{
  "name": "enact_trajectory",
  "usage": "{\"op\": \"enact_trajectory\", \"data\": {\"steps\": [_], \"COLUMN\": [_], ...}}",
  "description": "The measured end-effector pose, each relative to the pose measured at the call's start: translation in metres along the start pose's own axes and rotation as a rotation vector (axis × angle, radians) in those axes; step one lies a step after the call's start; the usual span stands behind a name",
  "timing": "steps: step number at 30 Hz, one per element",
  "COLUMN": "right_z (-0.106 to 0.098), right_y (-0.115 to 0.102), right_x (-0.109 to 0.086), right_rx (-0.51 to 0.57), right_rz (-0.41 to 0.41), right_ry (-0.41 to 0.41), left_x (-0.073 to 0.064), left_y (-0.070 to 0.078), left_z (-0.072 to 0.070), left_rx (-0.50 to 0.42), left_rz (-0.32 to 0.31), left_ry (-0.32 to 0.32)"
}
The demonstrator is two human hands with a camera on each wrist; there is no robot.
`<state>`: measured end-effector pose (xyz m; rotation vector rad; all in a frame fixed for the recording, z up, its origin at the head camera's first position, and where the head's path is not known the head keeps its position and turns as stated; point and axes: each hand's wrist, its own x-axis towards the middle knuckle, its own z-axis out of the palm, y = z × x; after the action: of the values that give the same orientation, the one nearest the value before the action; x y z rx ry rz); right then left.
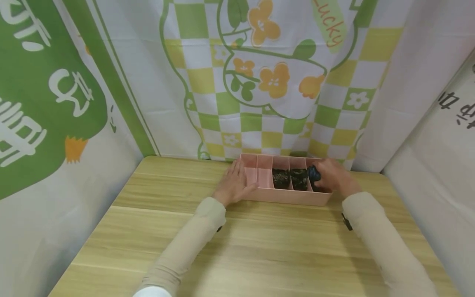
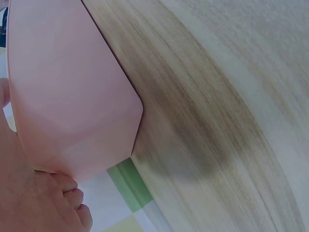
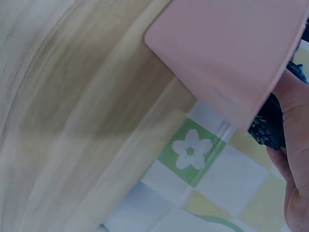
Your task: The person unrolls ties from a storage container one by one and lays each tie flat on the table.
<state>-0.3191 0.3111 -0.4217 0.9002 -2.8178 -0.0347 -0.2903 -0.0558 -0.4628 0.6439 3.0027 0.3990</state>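
A long pink divided box [image 1: 285,196] stands on the table against the back curtain. My left hand [image 1: 233,183] holds its left end, fingers along the end wall and thumb over the front rim; the left wrist view shows these fingers [image 2: 72,195] at the box's end. My right hand [image 1: 332,175] is at the rightmost compartment, gripping a dark blue bunched cloth [image 1: 314,175]. Thumb and fingers lie on either side of this cloth in the right wrist view. Two dark patterned folded cloths [image 1: 281,178] [image 1: 299,179] sit in the neighbouring compartments. Bare pink floor shows in the two left compartments.
A light wood table [image 1: 259,247] spreads in front of the box. Printed curtains [image 1: 208,82] hang behind the table and on both sides, the back one close behind the box.
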Motion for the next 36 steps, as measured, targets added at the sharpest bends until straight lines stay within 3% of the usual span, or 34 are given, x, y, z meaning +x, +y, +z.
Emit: {"op": "enact_trajectory", "data": {"steps": [20, 36], "right_z": [-0.056, -0.113], "right_y": [-0.008, -0.040], "right_x": [0.001, -0.011], "right_rx": [0.028, -0.018], "right_rz": [0.050, 0.002], "right_ry": [-0.017, -0.028], "left_x": [0.000, -0.004], "left_y": [-0.002, 0.003], "left_z": [-0.003, -0.005], "left_rx": [0.009, -0.005], "left_rz": [-0.015, -0.023], "left_ry": [-0.004, -0.019]}}
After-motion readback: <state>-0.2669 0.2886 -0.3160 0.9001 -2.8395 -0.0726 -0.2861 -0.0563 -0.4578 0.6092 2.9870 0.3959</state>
